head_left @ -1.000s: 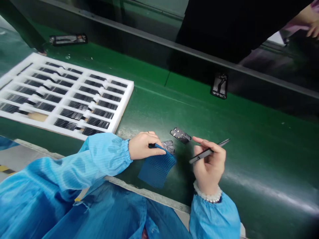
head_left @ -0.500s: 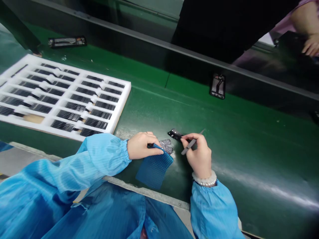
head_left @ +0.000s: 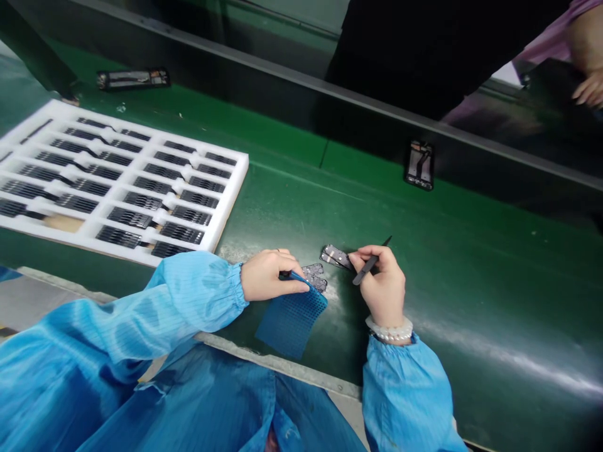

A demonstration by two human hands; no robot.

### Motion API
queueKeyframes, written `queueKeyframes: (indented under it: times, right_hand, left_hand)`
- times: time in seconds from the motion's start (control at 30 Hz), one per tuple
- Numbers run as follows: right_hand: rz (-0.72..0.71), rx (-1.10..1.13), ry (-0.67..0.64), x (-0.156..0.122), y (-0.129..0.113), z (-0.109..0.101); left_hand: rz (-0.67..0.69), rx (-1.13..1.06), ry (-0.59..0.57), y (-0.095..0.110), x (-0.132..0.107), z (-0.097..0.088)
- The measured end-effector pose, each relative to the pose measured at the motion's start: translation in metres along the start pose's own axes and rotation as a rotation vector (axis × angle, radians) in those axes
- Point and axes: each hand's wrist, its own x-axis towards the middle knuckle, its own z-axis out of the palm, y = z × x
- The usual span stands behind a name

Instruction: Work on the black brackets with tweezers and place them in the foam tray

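Observation:
My left hand [head_left: 272,275] is closed, pinching the upper edge of a blue grid-patterned mesh sheet [head_left: 289,323] that hangs over the green bench top. Small grey circuit boards [head_left: 315,276] lie just past its fingertips, partly covered by the hand and mesh. My right hand [head_left: 384,282] is closed around a dark, slim, tapered tool, apparently tweezers [head_left: 371,263]. Its thumb and fingertips also grip the near end of narrow circuit boards [head_left: 336,256], which look like two lying together. The gripped end of these boards is hidden by the fingers.
A white foam tray [head_left: 230,194] with rows of dark flat parts stands at the left. Opened phone housings lie on the far green strip, one at the back left [head_left: 133,78] and one at the right [head_left: 419,165]. Another person's hand [head_left: 588,88] shows at the upper right.
My right hand has shifted slightly right and turned the boards, so their lighter grey faces show. Both phone housings and the seam in the far strip have slid right. My left hand stays put.

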Motion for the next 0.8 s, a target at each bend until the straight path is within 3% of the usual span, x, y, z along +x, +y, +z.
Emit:
queueKeyframes:
  times: [0.4,0.6,0.7,0.8]
  right_hand:
    - [-0.099,-0.070,-0.050,-0.006,-0.001,-0.002]
    - [-0.331,-0.213,-0.139,-0.006,-0.003,-0.001]
    - [-0.352,-0.202,-0.071,-0.008,-0.007,-0.004]
    - [-0.307,-0.006,0.054,-0.020,-0.016,-0.008]
  left_hand:
    - [0.005,0.001,0.006,0.000,0.000,0.000]
    - [-0.020,-0.045,-0.001,0.001,0.000,-0.001]
    - [-0.090,-0.086,0.019,0.001,0.000,-0.002]
    - [-0.173,-0.104,0.025,0.001,0.000,-0.002]
